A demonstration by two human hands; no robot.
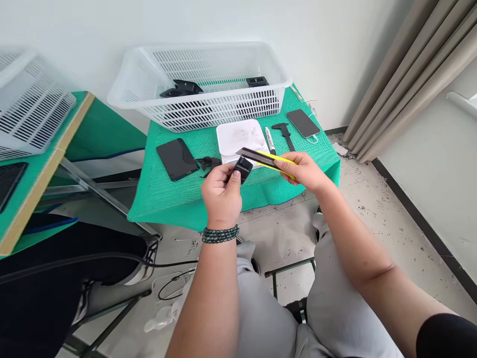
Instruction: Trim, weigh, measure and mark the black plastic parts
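Between the thumb and fingers of my left hand [222, 191] is a small black plastic part [243, 169], held up over the table's front edge. My right hand [302, 171] grips a yellow utility knife [274, 161] with its blade out, pointing left. The blade passes just above the black part; whether they touch I cannot tell. Behind both hands lies a white scale-like tray [238, 136] with dark specks on it. Dark scraps [209, 164] lie beside my left hand, partly hidden by it.
A white plastic basket [208, 107] holding several black parts stands at the back of the green-covered table [156, 199]. A black tablet [177, 159], a marker [270, 139], calipers [285, 133] and a phone [303, 123] lie around the tray. At left, a person's dark-trousered leg [93, 258] shows.
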